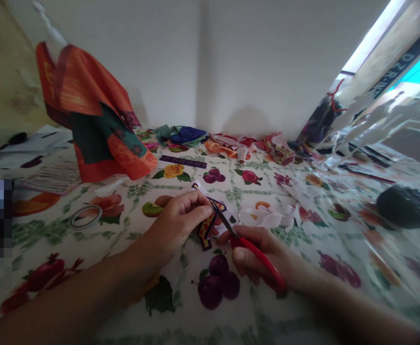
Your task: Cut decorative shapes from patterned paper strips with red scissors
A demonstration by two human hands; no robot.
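My left hand pinches a small piece of patterned fabric, yellow and red with a dark purple border and a white backing. The strip hangs below my fingertips and also shows above them. In my right hand is a pair of scissors with red handles, my fingers wrapped round the grips. Its blades point up and left and meet the fabric right beside my left fingertips. Whether the blades are parted is too small to tell. White scraps lie just right of the scissors.
A doll-like stand in an orange and green garment rises at the back left. A tape roll and a pack of sticks lie left. Fabric scraps line the wall. White figures and a dark bundle are right.
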